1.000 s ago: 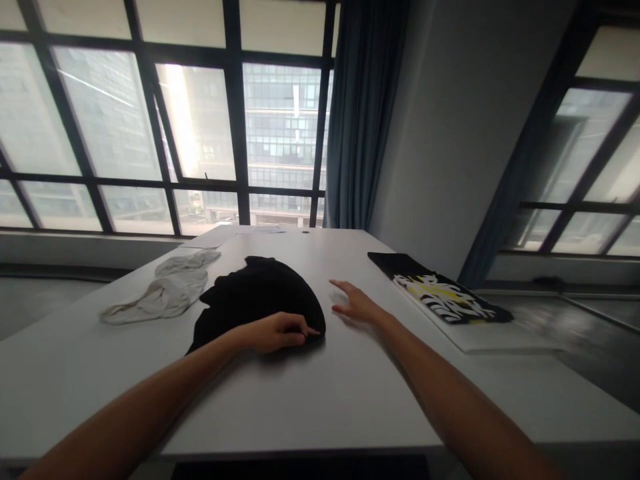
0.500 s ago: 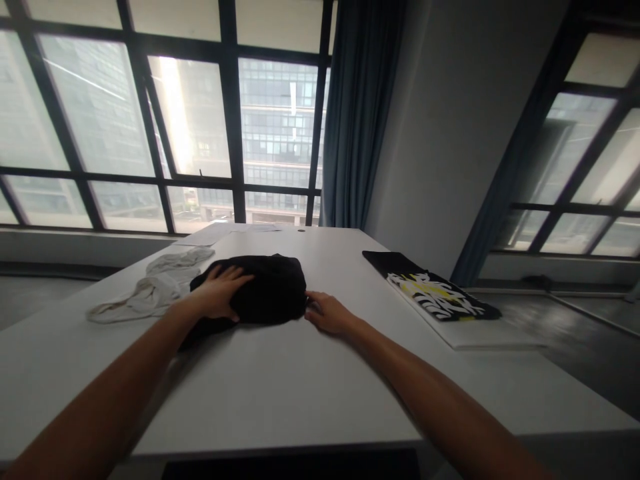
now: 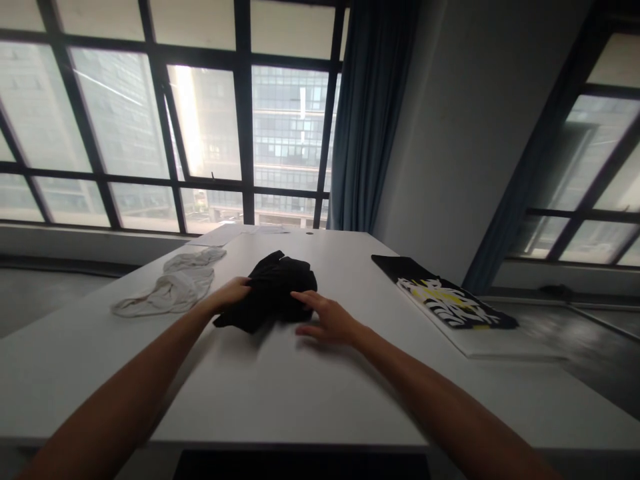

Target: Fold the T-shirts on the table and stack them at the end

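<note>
Both hands meet on the black cloth (image 3: 273,293), which is bunched in a heap near the middle of the table (image 3: 310,393), its long axis running roughly 7 to 1 o'clock. Left hand (image 3: 231,294) grips the heap's left edge, fingers curled into the fabric at about 9 o'clock from its centre. Right hand (image 3: 327,320) sits at 4 o'clock from the heap, fingers loosely spread, the forefinger laid on the cloth's near right edge and the palm low over the table; it pinches nothing that I can see. White cloth (image 3: 173,290) lies well apart at 10 o'clock, a printed shirt (image 3: 445,293) at 3 o'clock.
</note>
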Demonstrator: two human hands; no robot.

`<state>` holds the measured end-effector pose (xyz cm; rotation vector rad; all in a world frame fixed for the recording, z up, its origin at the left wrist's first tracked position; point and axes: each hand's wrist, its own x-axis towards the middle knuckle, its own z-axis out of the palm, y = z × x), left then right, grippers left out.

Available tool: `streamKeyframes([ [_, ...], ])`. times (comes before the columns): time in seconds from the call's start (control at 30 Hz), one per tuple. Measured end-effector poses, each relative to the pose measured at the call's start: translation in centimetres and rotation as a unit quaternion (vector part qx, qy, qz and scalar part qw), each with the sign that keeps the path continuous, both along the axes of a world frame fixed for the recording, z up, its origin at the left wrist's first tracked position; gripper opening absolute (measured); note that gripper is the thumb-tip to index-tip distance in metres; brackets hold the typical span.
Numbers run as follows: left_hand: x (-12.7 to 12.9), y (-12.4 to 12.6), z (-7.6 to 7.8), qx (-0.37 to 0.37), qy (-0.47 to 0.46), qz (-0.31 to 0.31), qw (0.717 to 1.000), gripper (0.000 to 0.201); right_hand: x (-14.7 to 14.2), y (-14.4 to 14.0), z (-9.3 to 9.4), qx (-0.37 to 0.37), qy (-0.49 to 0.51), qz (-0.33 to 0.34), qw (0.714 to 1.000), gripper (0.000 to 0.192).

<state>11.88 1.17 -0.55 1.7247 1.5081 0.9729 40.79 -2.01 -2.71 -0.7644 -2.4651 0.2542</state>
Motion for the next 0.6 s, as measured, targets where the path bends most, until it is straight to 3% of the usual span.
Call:
streamKeyframes([
  [0.07,2.6,-0.6,-0.3,-0.012,-0.113,-0.102,0.988,0.028,-1.0,-0.5,-0.3,0.016,0.035,-0.014,0.999,0.105],
  [0.1,3.6,-0.9,-0.5,-0.013,-0.14,-0.147,0.979,0.036,-1.2,-0.4,-0.5,0.025,0.07,-0.037,0.997,0.105],
  [0.17,4.8,-1.4,-0.8,0.021,-0.144,-0.211,0.967,0.052,-0.9,0.2,-0.6,0.033,0.15,-0.089,0.984,0.075],
  [0.23,5.0,-1.5,-1.1,0.091,-0.082,-0.242,0.963,0.068,-0.2,1.0,-0.2,0.011,0.214,-0.133,0.968,0.035],
  [0.3,4.6,-1.5,-1.4,0.185,0.024,-0.231,0.955,0.09,0.7,1.7,0.4,-0.05,0.271,-0.166,0.947,0.018],
  [0.4,4.2,-1.2,-1.9,0.282,0.188,-0.15,0.929,0.109,1.3,2.2,1.3,-0.166,0.386,-0.18,0.889,0.037],
  [0.5,4.1,-0.8,-2.3,0.316,0.25,-0.057,0.914,0.097,1.7,2.2,2.1,-0.239,0.466,-0.141,0.84,0.049],
  [0.6,3.9,-0.4,-2.0,0.331,0.217,-0.037,0.918,0.076,2.8,2.8,2.5,-0.255,0.486,-0.134,0.825,0.054],
])
